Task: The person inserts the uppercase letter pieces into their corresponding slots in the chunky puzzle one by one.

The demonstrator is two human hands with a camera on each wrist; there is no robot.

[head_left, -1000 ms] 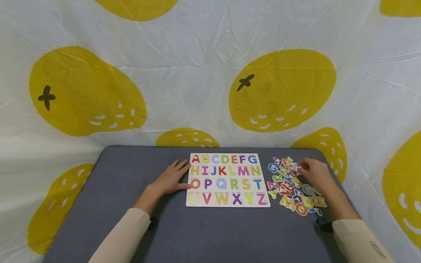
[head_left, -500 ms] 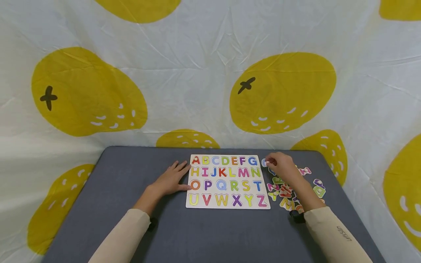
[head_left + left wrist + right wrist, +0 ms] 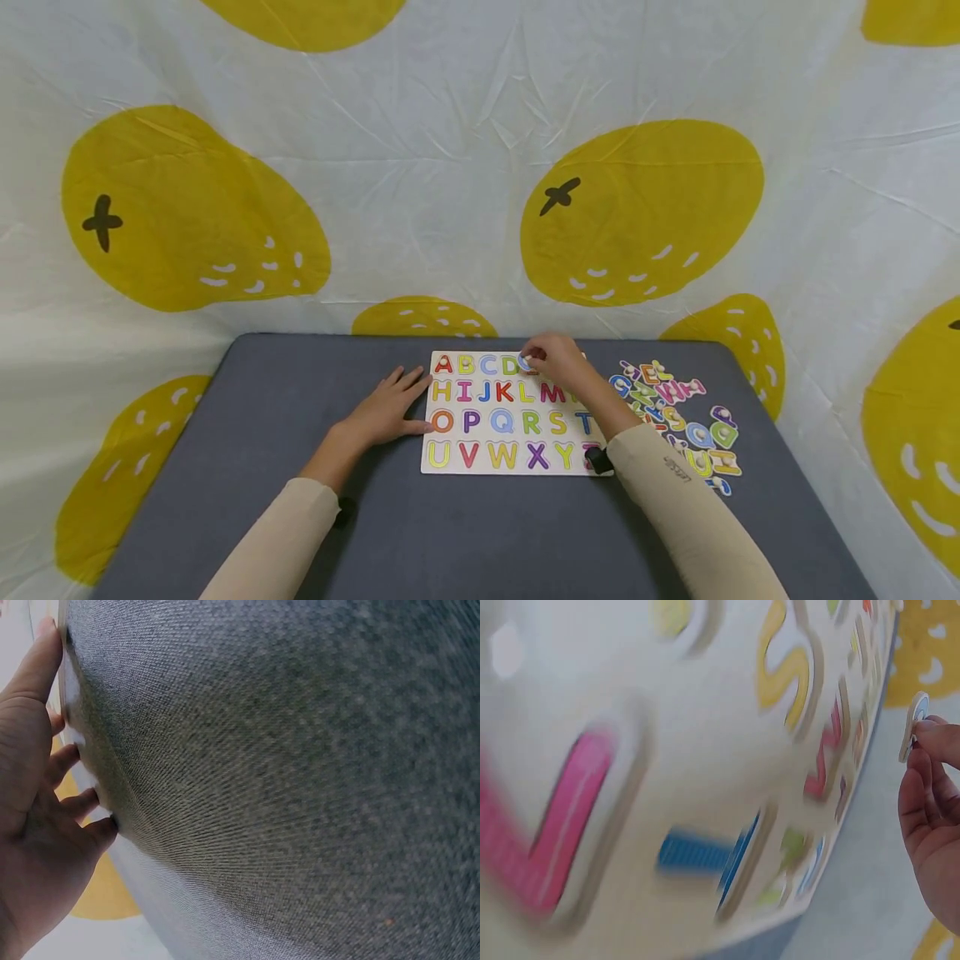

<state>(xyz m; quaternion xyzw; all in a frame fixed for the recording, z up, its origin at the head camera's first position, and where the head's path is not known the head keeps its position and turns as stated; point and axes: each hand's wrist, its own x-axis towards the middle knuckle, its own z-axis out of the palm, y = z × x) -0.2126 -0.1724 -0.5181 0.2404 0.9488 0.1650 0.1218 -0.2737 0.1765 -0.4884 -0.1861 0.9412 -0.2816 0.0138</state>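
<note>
A white wooden alphabet board [image 3: 480, 437] with letter-shaped recesses lies on the table. Pieces A [image 3: 444, 364] and B [image 3: 467, 364] with small knobs sit in the top row. My left hand [image 3: 384, 410] rests at the board's left edge, fingers spread, thumb and fingertips touching the edge. Above the top row near D and E, my right hand [image 3: 558, 360] pinches a light blue letter piece [image 3: 913, 724] between thumb and fingers. The right wrist view shows that piece edge-on, held clear of the board; its letter cannot be read there.
Right of the board lies a loose pile of letter pieces [image 3: 699, 434], partly overlapping. The grey table [image 3: 480, 533] ends at a white curtain [image 3: 427, 233] with yellow fruit prints.
My right hand has carried the light blue letter piece leftward from the pile, past the board's right edge, to above the top row. The left hand has stayed in place.
</note>
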